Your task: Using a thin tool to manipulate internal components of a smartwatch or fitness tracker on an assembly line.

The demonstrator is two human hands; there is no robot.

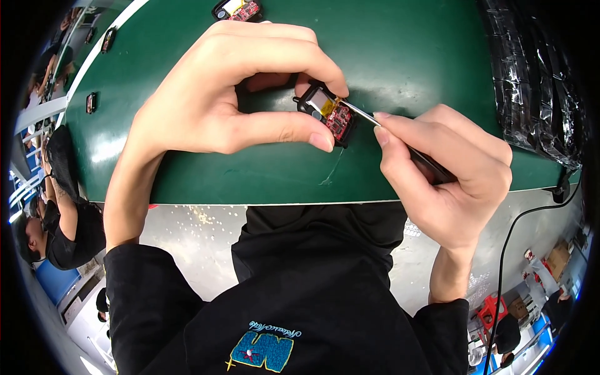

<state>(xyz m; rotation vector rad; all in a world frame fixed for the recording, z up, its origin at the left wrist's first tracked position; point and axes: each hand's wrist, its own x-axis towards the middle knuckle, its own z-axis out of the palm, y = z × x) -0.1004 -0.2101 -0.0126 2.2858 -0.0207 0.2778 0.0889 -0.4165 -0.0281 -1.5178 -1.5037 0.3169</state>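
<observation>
A small black electronic device [304,104] sits on the green table, its case standing open. Inside it show a red circuit board [340,122], a silver battery cell [319,98] and a piece of yellow tape. My left hand [231,87] is curled around it, with the thumb at its near side and the index fingertip at its far edge. In my right hand [447,169] is a pair of slim dark tweezers [431,164] with a silver tip. That tip touches the device beside the yellow tape, close to my left index fingertip.
Another opened device with a red board [244,10] lies at the far edge of view. Small dark devices [91,102] are spread along the left. Black plastic-wrapped bundles [531,81] stand on the right, above a hanging black cable [505,250]. A person [62,219] sits at the left.
</observation>
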